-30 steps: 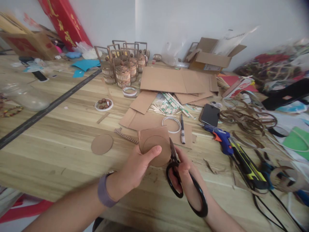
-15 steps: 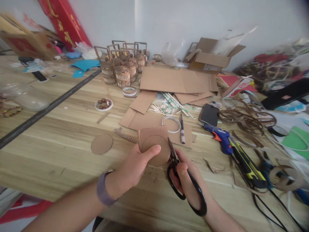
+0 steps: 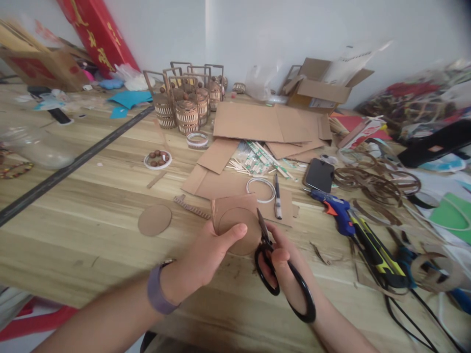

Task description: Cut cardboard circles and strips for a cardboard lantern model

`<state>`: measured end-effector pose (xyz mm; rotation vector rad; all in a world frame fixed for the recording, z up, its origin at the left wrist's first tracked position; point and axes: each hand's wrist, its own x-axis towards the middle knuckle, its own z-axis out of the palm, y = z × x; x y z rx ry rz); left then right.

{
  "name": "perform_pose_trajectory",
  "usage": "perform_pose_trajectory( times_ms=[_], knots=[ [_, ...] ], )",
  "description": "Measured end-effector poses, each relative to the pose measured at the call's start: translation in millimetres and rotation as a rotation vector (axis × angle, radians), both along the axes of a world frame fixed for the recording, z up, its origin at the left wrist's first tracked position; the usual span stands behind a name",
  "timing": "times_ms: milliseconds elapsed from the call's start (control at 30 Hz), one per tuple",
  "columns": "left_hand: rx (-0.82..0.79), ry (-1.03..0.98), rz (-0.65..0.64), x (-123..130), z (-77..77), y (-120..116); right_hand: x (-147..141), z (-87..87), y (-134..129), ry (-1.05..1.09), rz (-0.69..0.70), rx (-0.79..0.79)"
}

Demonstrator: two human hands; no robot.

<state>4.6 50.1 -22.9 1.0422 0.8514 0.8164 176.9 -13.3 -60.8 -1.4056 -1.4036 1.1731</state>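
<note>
A brown piece of cardboard (image 3: 239, 203) with a drawn circle is pinched in my left hand (image 3: 206, 250), its thumb lying across the circle. The lower edge of the piece is rounded along that line. Black-handled scissors (image 3: 270, 255) are in my right hand (image 3: 294, 272), with thumb and fingers through the loops. Their blades point up and lie at the right edge of the cardboard. On the table to the left of my left hand lies a cardboard disc (image 3: 155, 220).
Beyond my hands are cardboard sheets (image 3: 253, 122), a tape roll (image 3: 260, 189), a pen (image 3: 278, 198) and thin sticks. A glue gun (image 3: 336, 208), a yellow-black cutter (image 3: 379, 252) and a phone (image 3: 319, 175) lie right. Small woven baskets (image 3: 187, 116) stand at the back.
The cardboard and my left thumb have shifted slightly right and down. The scissors' loops have come a little closer together, and the blades look more closed.
</note>
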Motion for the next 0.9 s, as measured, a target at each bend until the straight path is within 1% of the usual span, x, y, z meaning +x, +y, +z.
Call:
perform_pose_trajectory(
  times_ms=[100, 233, 367, 600, 733, 900],
  knots=[
    [0.008, 0.035, -0.025, -1, 5.6, 0, 0, 4.7, 1, -0.029, 0.006, -0.013],
    [0.038, 0.035, -0.025, -2, 7.4, 1, 0, 11.1, 1, -0.030, 0.021, -0.021],
    [0.025, 0.044, -0.048, -3, 7.3, 2, 1, 11.2, 1, -0.030, 0.032, -0.028],
    [0.045, 0.028, -0.030, -7, 7.8, 1, 1, 11.1, 1, -0.065, 0.036, -0.040],
    [0.016, 0.016, -0.016, -6, 2.2, 2, 1, 12.4, 0, -0.084, 0.047, -0.046],
    [-0.092, -0.041, -0.001, -4, -7.9, 2, 4, 14.0, 0, -0.075, 0.079, -0.031]
  ],
)
